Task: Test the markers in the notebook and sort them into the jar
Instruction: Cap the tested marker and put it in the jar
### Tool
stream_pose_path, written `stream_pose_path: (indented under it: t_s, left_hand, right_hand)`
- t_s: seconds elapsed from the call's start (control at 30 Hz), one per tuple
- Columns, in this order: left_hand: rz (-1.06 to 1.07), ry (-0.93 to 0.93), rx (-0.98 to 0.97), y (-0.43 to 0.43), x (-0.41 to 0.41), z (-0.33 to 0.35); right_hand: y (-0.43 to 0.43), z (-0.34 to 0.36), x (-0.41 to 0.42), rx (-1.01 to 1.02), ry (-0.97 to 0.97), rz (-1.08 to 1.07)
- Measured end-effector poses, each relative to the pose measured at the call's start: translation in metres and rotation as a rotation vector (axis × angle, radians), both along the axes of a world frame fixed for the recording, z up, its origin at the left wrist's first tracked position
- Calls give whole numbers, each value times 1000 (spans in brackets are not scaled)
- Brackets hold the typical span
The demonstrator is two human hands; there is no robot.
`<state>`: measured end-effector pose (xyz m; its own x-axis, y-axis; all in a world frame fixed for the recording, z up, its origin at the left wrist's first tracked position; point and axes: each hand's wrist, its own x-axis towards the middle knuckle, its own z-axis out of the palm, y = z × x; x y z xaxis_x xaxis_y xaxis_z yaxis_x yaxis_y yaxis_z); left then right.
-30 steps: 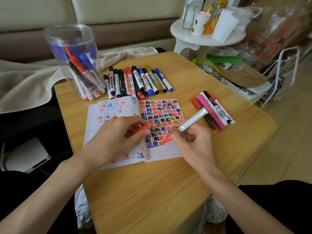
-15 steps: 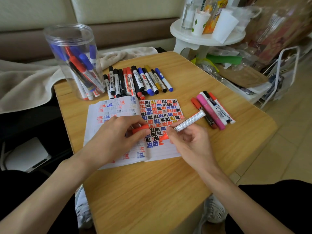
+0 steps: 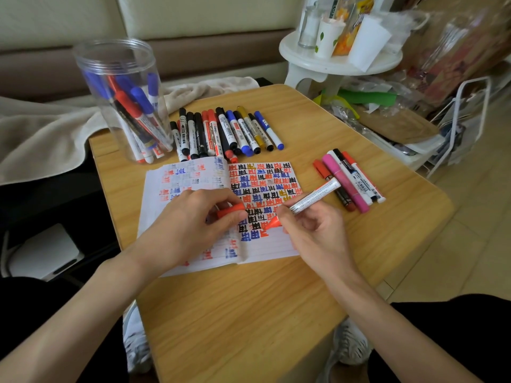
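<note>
Head view: our right hand [image 3: 318,230] grips an orange-red marker [image 3: 309,201] in a pen hold, nib down on the right page of the notebook [image 3: 193,175], at the end of the lowest filled row. Barrel angles up and away toward the table's right edge, likely so the chisel tip lies flat for a stroke.

Our left hand [image 3: 188,228] is closed around the matching cap [image 3: 231,211], pinched between thumb and fingers, and rests on the notebook's middle. Probably doubles as a paperweight so the page stays put, and keeps the cap ready for recapping.

Notebook lies open near the middle of the wooden table [image 3: 249,313]. Thin ruled paper; right page packed with blocky test marks in red, blue, black and yellow, left page showing faint bleed-through.

Jar [image 3: 121,100] stands at the far left corner: clear plastic cylinder, open top, already holding several blue and red markers leaning inside. Just beside it, along the far edge, lies a row of capped markers [image 3: 224,131]. We judge these untested, but cannot confirm. A smaller group [image 3: 348,181] lies near the right edge, including a pink one; purpose unclear, maybe rejects.

Markers are smooth plastic barrels with printed labels. Table is light wood-grain laminate with rounded corners.
</note>
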<state>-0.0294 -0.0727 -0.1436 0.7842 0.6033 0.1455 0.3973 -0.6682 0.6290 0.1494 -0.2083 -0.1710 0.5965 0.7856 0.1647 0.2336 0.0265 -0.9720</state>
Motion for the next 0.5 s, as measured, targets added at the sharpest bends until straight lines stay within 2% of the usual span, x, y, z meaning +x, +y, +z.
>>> stream_pose_path:
  t_s: [0.33, 0.5]
  left_hand:
    - [-6, 3, 4, 0, 0, 1]
    - [-3, -9, 11, 1, 0, 0]
  right_hand:
    - [0, 0, 0, -21, -5, 27]
    - [0, 3, -1, 0, 59, -7]
